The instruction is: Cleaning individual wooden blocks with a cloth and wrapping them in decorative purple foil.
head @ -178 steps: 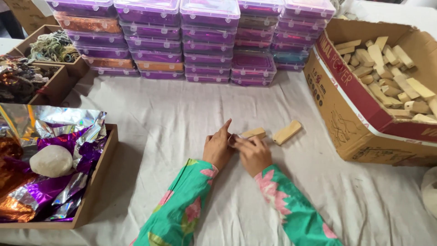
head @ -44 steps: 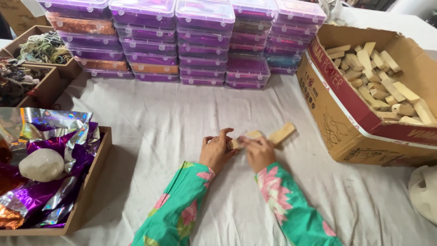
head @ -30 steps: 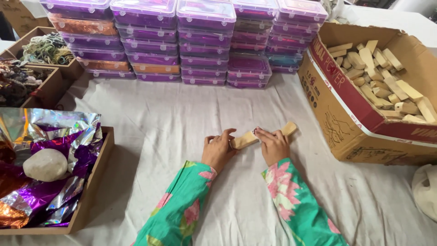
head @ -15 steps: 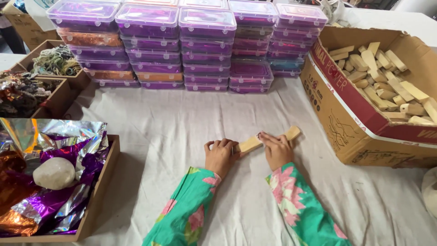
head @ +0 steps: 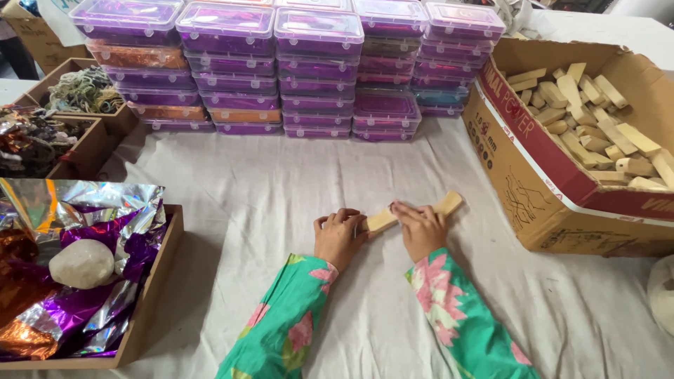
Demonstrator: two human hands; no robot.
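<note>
Foil (head: pixel 105 231) in purple and silver sheets fills a shallow wooden tray (head: pixel 158 295) at the left edge of the worktop (head: pixel 267 189), with a pale round lump (head: pixel 83 263) lying on it. Behind the tray stand two open cardboard boxes (head: pixel 98 133) holding tangled cord and shiny scraps. Along the back runs a row of stacked purple plastic boxes (head: pixel 316 70) with clear lids, several layers high.

In the middle, on the white cloth, the left hand (head: pixel 339 237) rests with its fingers curled over the near end of a wooden block (head: pixel 382 220). The right hand (head: pixel 421 228) lies just beside it, fingers bent down on the same run of wood; a second block (head: pixel 448 204) sticks out past its fingertips, set end to end with the first and angled up to the right. Each grip is pressed on the wood from above. Both sleeves are green with pink flowers.

At the right stands a large open cardboard carton (head: pixel 533 182), heaped with many more pale wooden blocks (head: pixel 597 119).
</note>
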